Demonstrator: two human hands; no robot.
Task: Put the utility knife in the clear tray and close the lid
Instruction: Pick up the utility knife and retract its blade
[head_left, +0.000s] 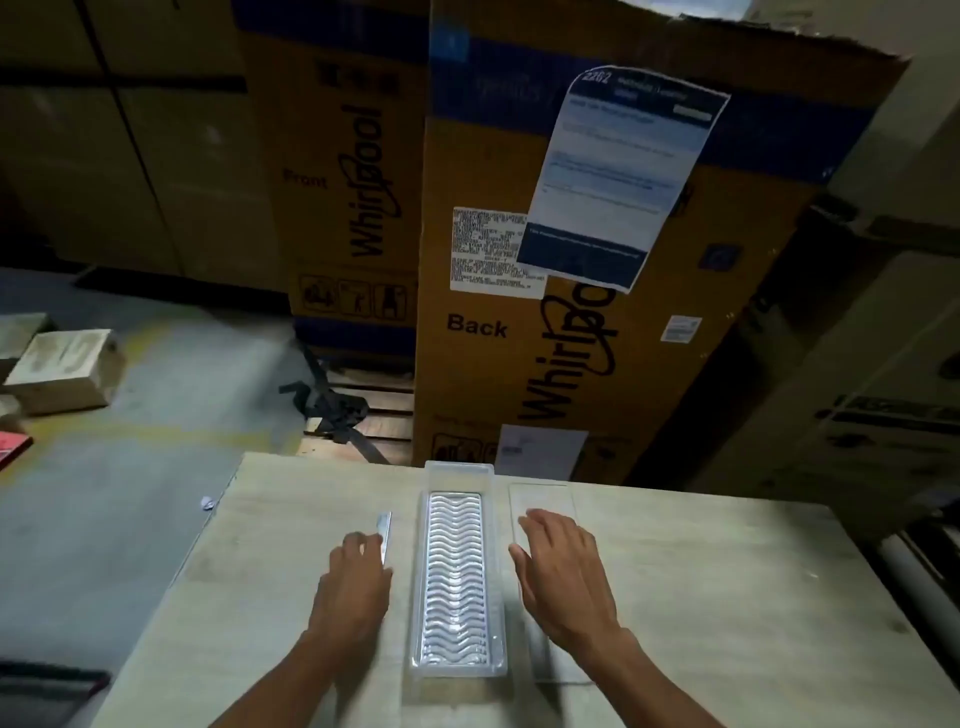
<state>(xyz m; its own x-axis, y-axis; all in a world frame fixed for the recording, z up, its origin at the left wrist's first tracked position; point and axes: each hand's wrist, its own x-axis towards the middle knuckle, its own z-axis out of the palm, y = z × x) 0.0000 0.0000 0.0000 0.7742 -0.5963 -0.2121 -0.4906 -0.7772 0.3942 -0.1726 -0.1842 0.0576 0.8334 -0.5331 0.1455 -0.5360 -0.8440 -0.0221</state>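
A long clear tray with a wavy ribbed floor lies lengthwise in the middle of the pale wooden table. It holds nothing and has no lid on it. Left of it lies the slim silver utility knife, parallel to the tray. My left hand rests on the knife's near end, fingertips touching it; no firm grip shows. The flat clear lid lies on the table right of the tray. My right hand lies spread, palm down, on top of the lid.
Tall cardboard appliance boxes stand right behind the table's far edge. More boxes stand at the right. At the left are a grey floor, a small white box and a wooden pallet with a black strap.
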